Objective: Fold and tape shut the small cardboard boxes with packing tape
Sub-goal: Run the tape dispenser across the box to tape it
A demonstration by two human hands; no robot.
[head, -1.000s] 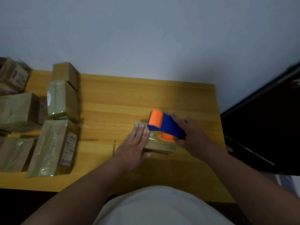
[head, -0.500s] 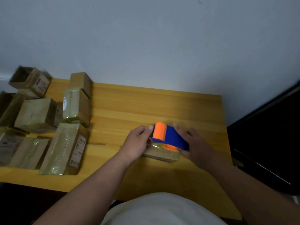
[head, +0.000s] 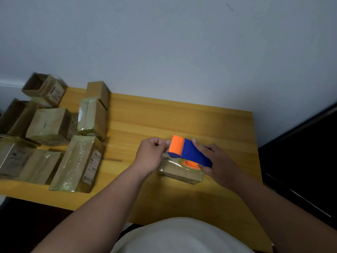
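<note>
The right hand (head: 217, 161) grasps the blue-and-orange tape dispenser (head: 187, 152), fingers wrapped over its blue body. The dispenser rests tilted on the small cardboard box (head: 179, 172), which lies flat on the wooden table (head: 182, 117), directly beneath and between both hands. The left hand (head: 151, 154) is curled, its fingertips pinched at the orange front end of the dispenser; whether they hold the tape end cannot be determined. The box surface shows glossy tape. Well apart, to the left of the left hand, stands a group of taped boxes (head: 78, 161).
</note>
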